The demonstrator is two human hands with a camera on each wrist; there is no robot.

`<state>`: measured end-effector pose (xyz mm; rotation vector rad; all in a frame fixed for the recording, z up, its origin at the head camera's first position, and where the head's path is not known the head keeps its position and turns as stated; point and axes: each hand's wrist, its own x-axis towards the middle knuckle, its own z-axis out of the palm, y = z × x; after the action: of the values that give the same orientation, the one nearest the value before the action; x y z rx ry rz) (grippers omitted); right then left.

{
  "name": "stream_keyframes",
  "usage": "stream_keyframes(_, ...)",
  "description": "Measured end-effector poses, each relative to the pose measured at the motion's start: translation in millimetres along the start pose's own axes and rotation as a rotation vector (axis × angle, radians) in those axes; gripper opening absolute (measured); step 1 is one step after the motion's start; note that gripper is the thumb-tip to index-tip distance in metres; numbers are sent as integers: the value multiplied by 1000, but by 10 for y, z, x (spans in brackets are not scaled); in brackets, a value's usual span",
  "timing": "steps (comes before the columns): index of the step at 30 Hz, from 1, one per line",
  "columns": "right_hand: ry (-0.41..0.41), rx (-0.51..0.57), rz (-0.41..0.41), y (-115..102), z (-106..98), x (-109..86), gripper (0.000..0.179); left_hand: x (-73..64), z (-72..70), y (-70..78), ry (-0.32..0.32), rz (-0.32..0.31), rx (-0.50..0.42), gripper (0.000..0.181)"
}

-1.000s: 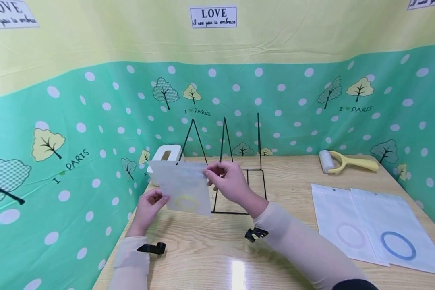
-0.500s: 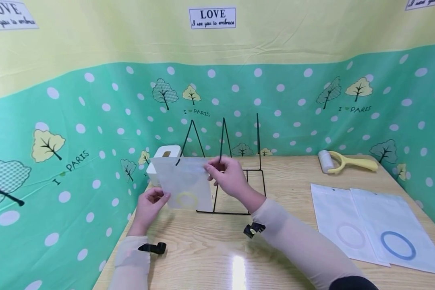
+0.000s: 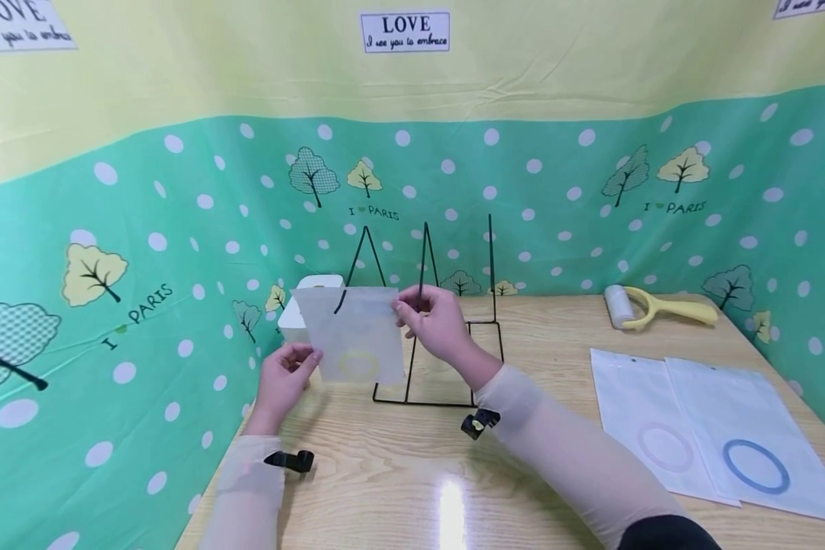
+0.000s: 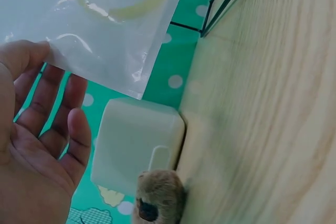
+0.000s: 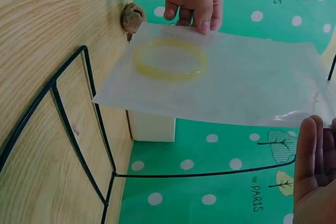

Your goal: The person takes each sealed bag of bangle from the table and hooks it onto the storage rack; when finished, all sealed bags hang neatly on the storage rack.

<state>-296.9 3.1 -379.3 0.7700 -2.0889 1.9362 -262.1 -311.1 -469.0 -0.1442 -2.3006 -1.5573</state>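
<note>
A translucent white pouch (image 3: 357,328) with a yellow ring on it is held up in front of a black wire rack (image 3: 492,267). My left hand (image 3: 282,386) pinches its left edge, low down, between thumb and fingers. At the upper right edge my right hand (image 3: 440,325) pinches it as well. One of the rack's wires shows in front of the pouch near its top edge, ending on its face. Close by in the left wrist view, the yellow ring (image 4: 131,11) sits near the pouch's bottom edge, with other left fingers spread behind.
A white rounded box (image 3: 292,321) stands behind the pouch at the left, with a brown furry figure (image 4: 160,198) beside it. On the right lie two flat white pouches, one with a pink ring (image 3: 639,451), one with a blue ring (image 3: 729,458). Behind them rests a yellow-handled lint roller (image 3: 687,308).
Both hands have raised the pouch slightly, and it has turned more level. More of the rack's wire now shows in front of the pouch's face. The right hand has moved up a little.
</note>
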Motion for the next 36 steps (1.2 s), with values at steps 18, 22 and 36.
stream_keyframes(18,51,4,54,135,-42,235,13,310,63,19,26,-8,123,22)
stream_keyframes(22,57,5,57,148,-59,280,12,388,84,18,19,-20,122,21)
stream_keyframes(36,97,13,84,180,-60,431,12,542,163,25,8,-80,68,26)
